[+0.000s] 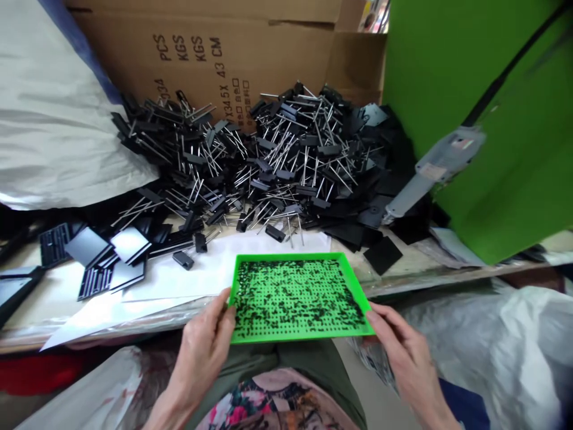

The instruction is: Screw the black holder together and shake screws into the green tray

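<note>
A bright green tray [286, 341] with a grid of small holes is held level over the table's front edge. Many tiny black pieces [290, 286], too small to name, lie scattered across its floor. My left hand [206, 340] grips the tray's left side, thumb on the near rim. On the opposite side, my right hand [400, 346] pinches the lower right corner. The fingers beneath the tray are partly hidden. Beyond the tray lies a big heap of black plastic parts with thin metal rods [295, 143].
A grey electric screwdriver [434, 167] hangs on a black cable at the right, before a green panel [505, 179]. Flat black plates [382, 255] lie beneath it. Square black pieces [89, 246] rest at the left. A cardboard box [286, 54] stands behind; plastic bags [514, 352] flank my lap.
</note>
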Tool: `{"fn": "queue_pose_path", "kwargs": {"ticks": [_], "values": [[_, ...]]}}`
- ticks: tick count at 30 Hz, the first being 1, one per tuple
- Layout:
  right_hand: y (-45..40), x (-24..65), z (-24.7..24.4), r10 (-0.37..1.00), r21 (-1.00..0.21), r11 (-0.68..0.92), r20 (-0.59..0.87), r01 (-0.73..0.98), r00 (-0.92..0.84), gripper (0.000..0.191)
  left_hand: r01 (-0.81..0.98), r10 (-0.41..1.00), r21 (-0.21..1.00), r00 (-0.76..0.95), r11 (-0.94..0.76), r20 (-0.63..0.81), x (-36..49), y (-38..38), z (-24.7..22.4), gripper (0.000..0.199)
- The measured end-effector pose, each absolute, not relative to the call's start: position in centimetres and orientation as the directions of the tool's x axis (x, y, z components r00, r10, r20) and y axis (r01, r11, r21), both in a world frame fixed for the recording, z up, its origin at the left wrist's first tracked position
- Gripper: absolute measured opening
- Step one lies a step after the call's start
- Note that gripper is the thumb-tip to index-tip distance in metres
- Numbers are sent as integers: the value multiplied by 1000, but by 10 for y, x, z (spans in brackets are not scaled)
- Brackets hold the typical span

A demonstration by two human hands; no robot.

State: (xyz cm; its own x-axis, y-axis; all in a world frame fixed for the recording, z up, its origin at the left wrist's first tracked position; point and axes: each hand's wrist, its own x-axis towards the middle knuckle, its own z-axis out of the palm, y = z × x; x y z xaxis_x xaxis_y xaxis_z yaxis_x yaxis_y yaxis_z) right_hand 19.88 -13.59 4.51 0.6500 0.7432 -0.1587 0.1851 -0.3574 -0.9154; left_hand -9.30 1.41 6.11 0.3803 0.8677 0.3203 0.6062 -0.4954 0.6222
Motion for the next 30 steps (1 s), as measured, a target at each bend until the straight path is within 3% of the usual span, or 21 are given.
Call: {"fn": "queue_pose_path", "kwargs": {"ticks": [6, 12, 16, 20, 26, 30], "values": [[-131, 189, 47, 785, -930, -325, -166, 169, 597, 41, 660, 859, 551, 359, -510, 365, -103, 16, 66, 42], [-136, 190, 51, 727, -925, -229, 45, 304, 685, 32, 651, 845, 555, 290, -518, 449, -101, 6, 59, 39], [-131, 189, 49, 777, -929, -209, 33, 307, 629, 33, 670, 860, 562, 244, -484, 449, -101, 8, 52, 41], [-128, 184, 52, 737, -932, -208, 50, 298, 674, 31, 640, 891, 627, 239, -443, 386, -107, 13, 51, 44], [-114, 164, 81, 788, -941, -121, 103, 317, 607, 34, 664, 978, 718, 121, -209, 173, -129, 23, 57, 52], [-111, 163, 88, 783, -943, -75, 146, 325, 604, 33, 638, 984, 750, 114, -176, 133, -130, 21, 59, 52]]}}
